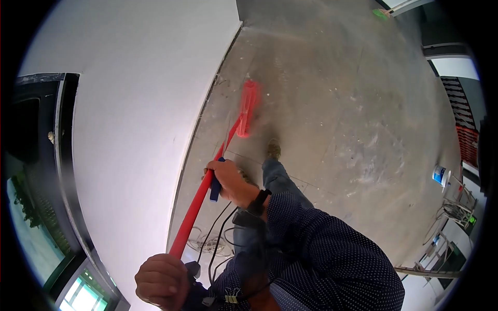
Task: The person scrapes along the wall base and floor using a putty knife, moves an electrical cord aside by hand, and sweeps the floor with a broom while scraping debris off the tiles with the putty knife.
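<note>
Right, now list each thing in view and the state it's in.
Red broom: slanted, head down by the floor
Left hand: closed round the handle's top
Right hand: gripping the handle lower down
Watch: strapped on the right wrist
Floor: marked with pale smudges

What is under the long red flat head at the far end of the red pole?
Grey floor shows all around the long red head. The patch directly beneath is covered, so I cannot tell what is there, nor whether the head touches the floor.
</note>
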The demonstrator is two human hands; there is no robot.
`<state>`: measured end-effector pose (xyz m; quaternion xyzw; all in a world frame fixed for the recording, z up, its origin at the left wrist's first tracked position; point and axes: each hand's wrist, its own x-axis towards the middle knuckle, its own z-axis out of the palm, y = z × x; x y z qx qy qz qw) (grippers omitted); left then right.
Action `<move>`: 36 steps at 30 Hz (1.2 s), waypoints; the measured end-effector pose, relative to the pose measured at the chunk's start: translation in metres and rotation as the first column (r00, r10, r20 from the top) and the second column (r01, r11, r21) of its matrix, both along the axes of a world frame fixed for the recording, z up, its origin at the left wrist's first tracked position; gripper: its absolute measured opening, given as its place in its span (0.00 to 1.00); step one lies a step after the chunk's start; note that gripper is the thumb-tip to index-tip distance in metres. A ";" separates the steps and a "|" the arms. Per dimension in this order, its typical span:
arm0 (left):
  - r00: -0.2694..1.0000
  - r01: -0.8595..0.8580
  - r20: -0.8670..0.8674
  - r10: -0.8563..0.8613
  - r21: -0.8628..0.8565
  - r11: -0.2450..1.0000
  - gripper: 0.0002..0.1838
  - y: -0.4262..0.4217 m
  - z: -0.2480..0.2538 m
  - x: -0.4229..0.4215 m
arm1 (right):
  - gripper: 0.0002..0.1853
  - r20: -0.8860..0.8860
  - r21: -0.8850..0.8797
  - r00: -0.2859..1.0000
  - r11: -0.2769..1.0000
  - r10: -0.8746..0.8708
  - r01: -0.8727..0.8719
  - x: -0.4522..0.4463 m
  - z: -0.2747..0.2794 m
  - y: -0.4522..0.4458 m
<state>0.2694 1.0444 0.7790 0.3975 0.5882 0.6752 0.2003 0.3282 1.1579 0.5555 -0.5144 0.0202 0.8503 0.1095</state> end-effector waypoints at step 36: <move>0.963 0.265 -0.024 -0.270 -0.126 0.956 0.19 0.111 0.005 0.043 | 0.05 -0.109 -0.025 0.962 0.968 -0.250 0.249 0.049 -0.005 0.113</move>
